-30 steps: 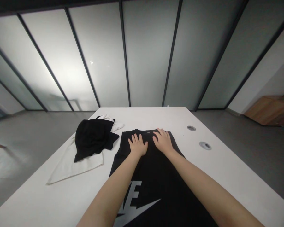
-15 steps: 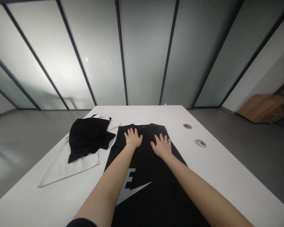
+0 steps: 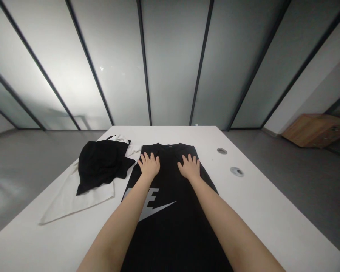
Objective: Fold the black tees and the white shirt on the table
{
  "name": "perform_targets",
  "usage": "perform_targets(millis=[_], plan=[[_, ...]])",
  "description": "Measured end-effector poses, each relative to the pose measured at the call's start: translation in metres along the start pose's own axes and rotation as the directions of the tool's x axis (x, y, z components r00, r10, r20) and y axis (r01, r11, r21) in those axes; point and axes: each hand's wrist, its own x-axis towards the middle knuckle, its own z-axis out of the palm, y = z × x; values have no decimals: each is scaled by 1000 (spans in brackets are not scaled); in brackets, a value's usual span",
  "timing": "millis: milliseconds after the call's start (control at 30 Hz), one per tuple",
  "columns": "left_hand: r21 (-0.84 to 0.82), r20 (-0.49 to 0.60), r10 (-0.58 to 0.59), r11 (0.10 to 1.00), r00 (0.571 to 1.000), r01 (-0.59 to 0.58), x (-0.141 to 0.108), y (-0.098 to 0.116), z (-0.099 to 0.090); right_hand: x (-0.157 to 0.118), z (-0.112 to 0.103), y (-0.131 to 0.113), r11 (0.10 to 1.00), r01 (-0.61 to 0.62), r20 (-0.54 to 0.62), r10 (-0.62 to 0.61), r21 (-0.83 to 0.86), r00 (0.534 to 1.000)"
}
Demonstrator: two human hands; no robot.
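Note:
A black T-shirt (image 3: 181, 226) with a grey printed logo lies spread on the white table (image 3: 260, 226), its neckline at the far end. My left hand (image 3: 149, 164) rests palm down near the shirt's upper left edge, fingers spread. On the upper right part of the shirt, my right hand (image 3: 189, 166) lies flat with its fingers apart. Neither hand grips the cloth. My left forearm covers part of the printed letters. The sleeves do not show; the shirt's sides look straight.
Left of the shirt, a crumpled black garment (image 3: 102, 164) lies on top of white cloth (image 3: 73, 204). Two round cable grommets (image 3: 237, 171) are set in the table's right side. Beyond the table stand frosted glass panels (image 3: 172, 68), and a wooden cabinet (image 3: 314, 130) is at the right.
The shirt has shifted slightly away from me, its neckline and logo now farther up the table. My left hand has moved left toward the shirt's edge; both hands stay flat.

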Motion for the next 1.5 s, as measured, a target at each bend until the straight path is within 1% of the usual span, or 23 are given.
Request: perform_targets(millis=[100, 233, 300, 367, 433, 500, 600, 667, 767, 900, 967, 1033, 1100, 1167, 1233, 1300, 1367, 1433, 1500], plan=[[39, -2, -27, 999, 1000, 27, -8, -16, 6, 2, -2, 0, 1000, 11, -4, -11, 5, 1000], [79, -14, 2, 997, 1000, -1, -17, -26, 17, 2, -5, 1, 997, 49, -46, -46, 57, 998], [80, -19, 7, 997, 1000, -5, -18, -27, 18, 1, -7, 3, 988, 112, -119, -100, 104, 988], [80, -12, 0, 997, 1000, 1, -16, -27, 18, -1, -8, 5, 968, 204, -208, -171, 145, 963], [79, -11, -7, 997, 1000, 7, -13, -26, 16, -7, -9, 7, 947, 270, -245, -223, 176, 943], [74, -13, -14, 997, 1000, 15, -10, -25, 16, -16, -10, 8, 942, 263, -209, -220, 207, 953], [60, -5, -41, 997, 999, 42, -4, -25, 17, -37, -11, 6, 955, 162, -90, -143, 250, 986], [53, 2, -59, 997, 998, 59, -1, -25, 18, -53, -14, 6, 956, 103, -1, -107, 274, 994], [42, 1, -70, 997, 998, 70, 5, -25, 20, -76, -22, 13, 955, 60, 106, -95, 291, 990], [23, -15, -71, 997, 997, 71, 11, -24, 21, -105, -30, 38, 974, -31, 212, -18, 226, 977], [13, -27, -65, 998, 997, 66, 12, -24, 21, -119, -32, 54, 984, -61, 237, 20, 166, 971], [1, -45, -56, 998, 997, 56, 11, -25, 21, -131, -34, 68, 992, -61, 238, 33, 111, 971], [-20, -92, -34, 999, 995, 33, 8, -26, 20, -139, -37, 78, 996, -53, 231, 36, 69, 972], [-71, -158, 21, 997, 987, -33, 4, -27, 17, -143, -42, 84, 998, -46, 210, 36, 42, 977], [-157, -221, 115, 976, 968, -151, -1, -25, 10, -143, -46, 87, 998, -53, 179, 47, 32, 983], [-253, -256, 215, 926, 943, -280, -8, -16, 0, -141, -50, 90, 994, -97, 154, 88, 52, 984], [-340, -239, 309, 861, 920, -378, -17, 3, -11, -138, -52, 93, 984, -156, 150, 141, 89, 979], [-427, -161, 421, 786, 893, -447, -28, 33, -20, -136, -53, 98, 973, -195, 178, 171, 122, 969], [-500, -68, 521, 720, 851, -481, -40, 68, -24, -135, -53, 101, 972, -197, 225, 164, 131, 960]])
